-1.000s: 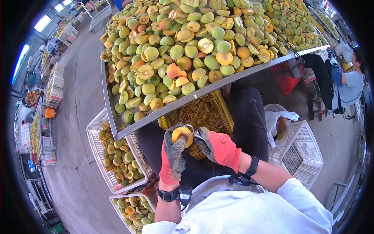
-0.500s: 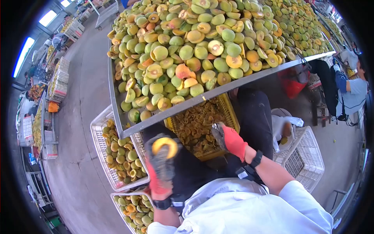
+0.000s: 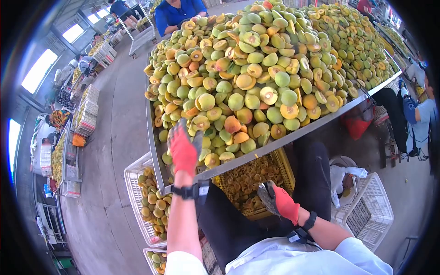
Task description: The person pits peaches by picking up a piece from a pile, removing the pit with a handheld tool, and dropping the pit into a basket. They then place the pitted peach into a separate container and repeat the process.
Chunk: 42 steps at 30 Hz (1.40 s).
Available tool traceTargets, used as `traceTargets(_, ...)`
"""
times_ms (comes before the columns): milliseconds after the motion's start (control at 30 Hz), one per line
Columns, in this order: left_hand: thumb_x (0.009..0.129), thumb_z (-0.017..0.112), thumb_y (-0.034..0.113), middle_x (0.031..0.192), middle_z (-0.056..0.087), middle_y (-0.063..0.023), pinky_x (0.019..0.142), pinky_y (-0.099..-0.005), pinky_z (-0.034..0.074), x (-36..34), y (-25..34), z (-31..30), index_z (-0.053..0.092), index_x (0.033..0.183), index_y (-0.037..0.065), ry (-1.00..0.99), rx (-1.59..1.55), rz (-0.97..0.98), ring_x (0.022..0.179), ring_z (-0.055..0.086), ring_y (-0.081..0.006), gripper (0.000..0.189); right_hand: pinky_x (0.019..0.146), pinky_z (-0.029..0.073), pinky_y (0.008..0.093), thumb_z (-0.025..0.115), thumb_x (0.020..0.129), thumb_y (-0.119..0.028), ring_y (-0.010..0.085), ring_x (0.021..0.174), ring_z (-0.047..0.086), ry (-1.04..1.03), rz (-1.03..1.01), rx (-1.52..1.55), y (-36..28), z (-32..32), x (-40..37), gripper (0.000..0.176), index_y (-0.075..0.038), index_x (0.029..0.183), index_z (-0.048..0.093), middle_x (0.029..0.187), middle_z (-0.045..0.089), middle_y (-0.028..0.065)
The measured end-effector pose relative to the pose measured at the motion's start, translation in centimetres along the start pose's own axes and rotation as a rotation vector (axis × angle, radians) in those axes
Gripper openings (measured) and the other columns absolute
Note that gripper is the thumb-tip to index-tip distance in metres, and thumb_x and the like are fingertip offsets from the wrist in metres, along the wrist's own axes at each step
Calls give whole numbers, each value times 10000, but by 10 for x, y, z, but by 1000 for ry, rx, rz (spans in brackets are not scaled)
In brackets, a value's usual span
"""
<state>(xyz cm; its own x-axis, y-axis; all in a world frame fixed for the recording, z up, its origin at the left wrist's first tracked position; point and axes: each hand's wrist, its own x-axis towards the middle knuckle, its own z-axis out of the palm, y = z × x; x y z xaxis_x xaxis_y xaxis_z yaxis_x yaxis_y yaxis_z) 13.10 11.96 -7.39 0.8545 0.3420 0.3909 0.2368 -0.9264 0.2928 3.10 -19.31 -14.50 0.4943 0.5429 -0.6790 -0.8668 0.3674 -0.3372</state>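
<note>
My left hand (image 3: 184, 149), in a red glove with grey fingers, reaches over the near left corner of a metal-edged table (image 3: 256, 158). Its thumb stands apart from the fingers, which touch the heap of halved peaches (image 3: 224, 87); nothing shows in its grasp. Many halves are green-yellow, some with the stone showing. Gloved the same way, my right hand (image 3: 280, 201) is closed low between my knees. A thin loop, seemingly of a small tool, sticks out from its fingers; the handle is hidden. Beneath lies a yellow crate (image 3: 289, 172) of brown-yellow scraps.
White crates (image 3: 137, 201) of halved fruit stand on the floor at the left. At the right are another white crate (image 3: 378, 206), a bucket with a plastic bag (image 3: 341, 176) and a red bag (image 3: 357, 126). A person in blue (image 3: 190, 9) is across the table; others sit farther off.
My left hand has moved up and forward to the heap, and the yellow fruit half it held is gone from it. My right hand stays over the scraps. The view has tilted up.
</note>
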Motion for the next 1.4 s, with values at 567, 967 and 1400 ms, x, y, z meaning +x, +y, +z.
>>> traceTargets(567, 907, 493, 536, 1147, 601, -171, 721, -338, 570, -73, 37, -82, 529, 1260, 51, -283, -2288, -761, 930, 631, -268, 601, 526, 339, 225, 417, 973, -451, 94, 643, 501, 145, -32, -168, -3, 31, -32, 319, -209, 965, 625, 806, 593, -60)
traceTargets(967, 981, 271, 547, 879, 673, -156, 630, -322, 554, -149, 91, -61, 580, 1018, -7, -204, -1490, -521, 697, 660, -240, 636, 660, 470, 275, 587, 919, -109, 144, 752, 579, -145, -653, -734, 7, 79, -71, 176, -28, 1069, 543, 869, 615, 84)
traceTargets(1400, 986, 285, 535, 781, 667, -166, 619, -297, 545, -167, 114, -79, 595, 938, -31, -151, -1431, -633, 646, 650, -225, 647, 694, 505, 295, 393, 1017, -257, 145, 815, 615, -170, -689, -1136, 36, 46, -52, 304, -25, 1134, 551, 934, 637, 57)
